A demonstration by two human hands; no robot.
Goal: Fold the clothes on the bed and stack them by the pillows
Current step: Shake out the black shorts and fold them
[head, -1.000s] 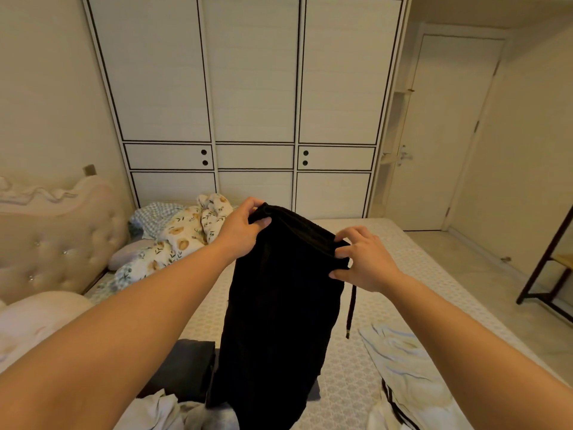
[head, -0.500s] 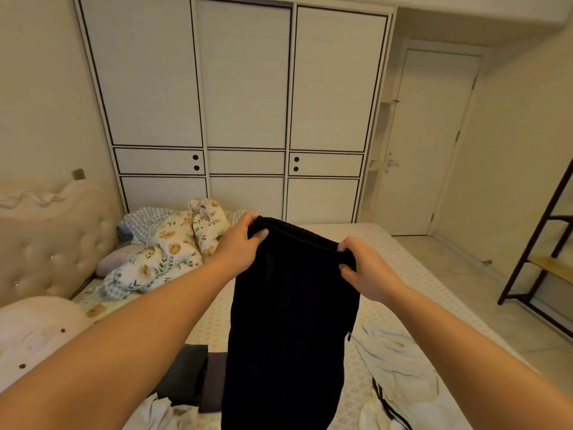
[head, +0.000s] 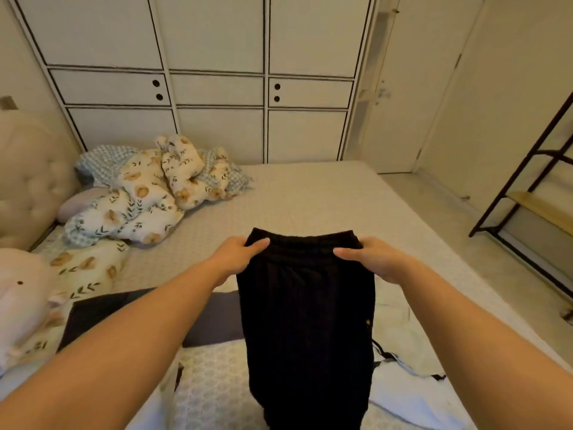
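Observation:
A pair of black pants (head: 307, 321) hangs in front of me over the bed (head: 310, 197), held by its waistband. My left hand (head: 238, 259) grips the waistband's left corner. My right hand (head: 372, 259) grips the right corner. The legs drop down out of the bottom of the frame. A dark grey folded garment (head: 210, 318) lies flat on the bed under my left forearm. A white garment (head: 412, 392) with dark trim lies crumpled under my right arm. Pillows (head: 77, 203) sit at the far left by the headboard.
A crumpled floral and checked quilt (head: 148, 193) is heaped at the back left. A tufted headboard (head: 28, 181) is on the left, with a pink plush toy (head: 21, 293) below it. White wardrobes (head: 217, 72) stand behind the bed. A black metal shelf (head: 533, 193) is at the right.
Both hands have lowered the black pants toward the bed and pulled the waistband out wider and level. My view has tilted down.

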